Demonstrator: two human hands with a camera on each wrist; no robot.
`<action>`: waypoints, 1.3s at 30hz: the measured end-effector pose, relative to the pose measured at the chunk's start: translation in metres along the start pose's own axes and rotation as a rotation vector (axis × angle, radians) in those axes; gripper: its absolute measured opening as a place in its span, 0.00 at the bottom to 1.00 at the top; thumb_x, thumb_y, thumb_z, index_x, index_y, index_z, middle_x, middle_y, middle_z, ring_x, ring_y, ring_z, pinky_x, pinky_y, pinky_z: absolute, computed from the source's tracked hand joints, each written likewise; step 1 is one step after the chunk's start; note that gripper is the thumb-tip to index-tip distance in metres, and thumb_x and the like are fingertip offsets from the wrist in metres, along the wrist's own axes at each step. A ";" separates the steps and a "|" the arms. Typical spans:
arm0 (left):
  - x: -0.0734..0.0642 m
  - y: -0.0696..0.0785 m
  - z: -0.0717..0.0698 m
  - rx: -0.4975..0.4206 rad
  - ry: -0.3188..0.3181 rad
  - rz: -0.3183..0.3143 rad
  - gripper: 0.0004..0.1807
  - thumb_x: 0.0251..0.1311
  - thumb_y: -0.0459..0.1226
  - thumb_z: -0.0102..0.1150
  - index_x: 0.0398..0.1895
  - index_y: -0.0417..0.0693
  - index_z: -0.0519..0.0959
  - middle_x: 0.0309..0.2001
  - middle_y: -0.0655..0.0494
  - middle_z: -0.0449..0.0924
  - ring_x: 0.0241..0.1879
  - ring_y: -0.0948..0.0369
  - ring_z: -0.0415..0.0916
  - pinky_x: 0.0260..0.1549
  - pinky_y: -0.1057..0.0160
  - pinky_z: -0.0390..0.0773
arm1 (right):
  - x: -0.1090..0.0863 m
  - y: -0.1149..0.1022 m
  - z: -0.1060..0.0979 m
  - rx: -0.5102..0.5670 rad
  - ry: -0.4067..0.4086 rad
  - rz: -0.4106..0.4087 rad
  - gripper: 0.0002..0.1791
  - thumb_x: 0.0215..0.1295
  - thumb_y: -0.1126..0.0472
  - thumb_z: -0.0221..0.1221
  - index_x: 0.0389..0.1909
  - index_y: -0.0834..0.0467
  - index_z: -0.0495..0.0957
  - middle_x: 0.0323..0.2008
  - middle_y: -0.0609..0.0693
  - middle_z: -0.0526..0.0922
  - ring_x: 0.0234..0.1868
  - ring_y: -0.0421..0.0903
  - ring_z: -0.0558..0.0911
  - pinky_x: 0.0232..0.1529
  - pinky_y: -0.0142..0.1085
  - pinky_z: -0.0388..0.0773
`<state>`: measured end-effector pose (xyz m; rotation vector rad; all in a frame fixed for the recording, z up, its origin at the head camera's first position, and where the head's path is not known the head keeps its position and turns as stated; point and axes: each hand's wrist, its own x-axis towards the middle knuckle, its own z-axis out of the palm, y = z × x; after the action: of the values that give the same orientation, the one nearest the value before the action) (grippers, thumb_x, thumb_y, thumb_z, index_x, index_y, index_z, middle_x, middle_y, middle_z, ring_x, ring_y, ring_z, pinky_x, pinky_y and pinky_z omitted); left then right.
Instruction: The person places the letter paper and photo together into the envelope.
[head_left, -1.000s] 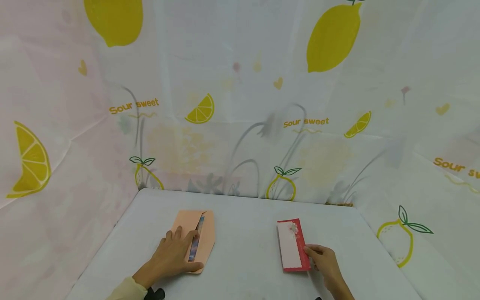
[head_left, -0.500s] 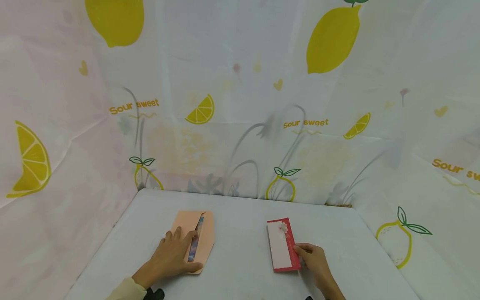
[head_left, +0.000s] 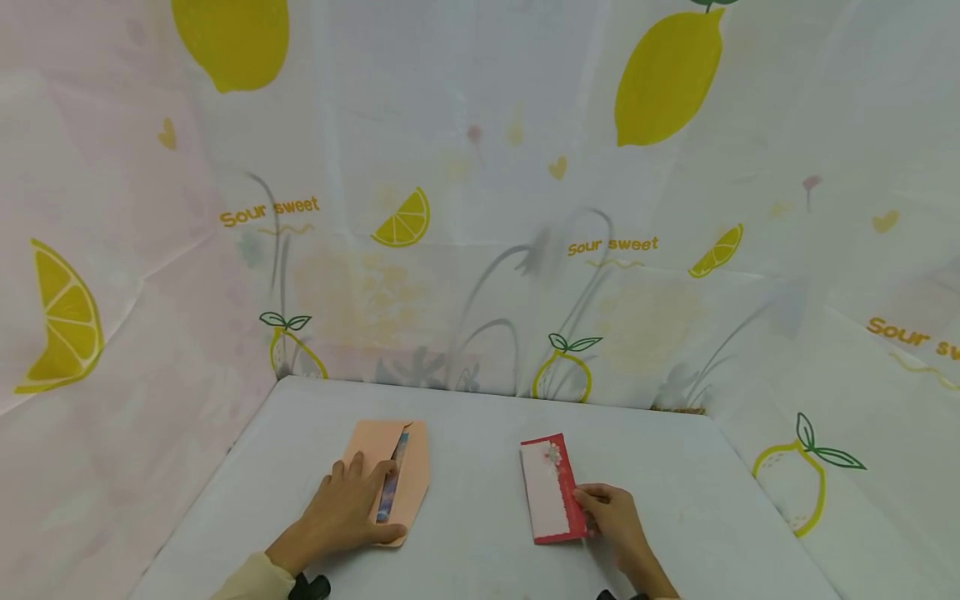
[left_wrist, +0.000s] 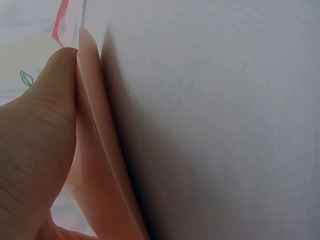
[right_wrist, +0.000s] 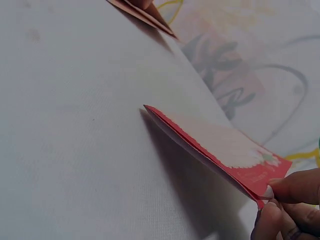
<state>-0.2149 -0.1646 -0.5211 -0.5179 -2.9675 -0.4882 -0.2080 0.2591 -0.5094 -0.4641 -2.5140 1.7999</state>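
My left hand [head_left: 337,508] rests spread on a peach envelope [head_left: 418,492], thumb and forefinger either side of its opening. A blue-and-purple printed slip [head_left: 387,492] shows in that opening. In the left wrist view the thumb [left_wrist: 55,80] lies against the envelope's edge, which stands a little off the table. My right hand [head_left: 611,517] pinches the right edge of a folded red-and-white card [head_left: 547,492] with a flower ornament. In the right wrist view the card [right_wrist: 215,142] is tilted above the table, its folded layers slightly apart. The fingers under the card are partly hidden.
A white table [head_left: 465,467] bears both paper items, with a bare strip between them. Behind it and at both sides hangs a lemon-patterned cloth [head_left: 480,292]. A dark strap part [head_left: 309,587] sits at the left wrist.
My right hand has moved left with the card, bringing it nearer the envelope. The left hand and envelope have stayed in place.
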 end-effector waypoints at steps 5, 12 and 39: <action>0.000 0.000 0.000 -0.004 0.000 0.002 0.54 0.39 0.77 0.68 0.67 0.57 0.73 0.54 0.40 0.69 0.42 0.45 0.67 0.39 0.39 0.72 | 0.000 -0.003 0.006 0.000 -0.011 0.005 0.17 0.69 0.59 0.67 0.48 0.70 0.83 0.32 0.51 0.84 0.29 0.44 0.79 0.27 0.35 0.76; 0.000 0.002 -0.002 -0.017 -0.001 -0.005 0.52 0.39 0.75 0.69 0.66 0.58 0.73 0.51 0.44 0.69 0.40 0.47 0.65 0.39 0.41 0.72 | -0.001 -0.006 0.013 0.019 -0.033 -0.009 0.17 0.70 0.59 0.67 0.49 0.70 0.83 0.32 0.51 0.84 0.30 0.44 0.80 0.27 0.34 0.76; 0.002 -0.001 0.002 0.008 0.003 -0.007 0.53 0.38 0.77 0.68 0.65 0.59 0.73 0.53 0.41 0.69 0.42 0.42 0.68 0.39 0.39 0.72 | -0.005 -0.021 0.062 0.083 -0.149 -0.072 0.21 0.69 0.57 0.67 0.51 0.71 0.81 0.33 0.51 0.85 0.29 0.43 0.81 0.25 0.32 0.78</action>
<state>-0.2174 -0.1641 -0.5232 -0.5054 -2.9682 -0.4770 -0.2197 0.1941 -0.5101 -0.2416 -2.4994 1.9717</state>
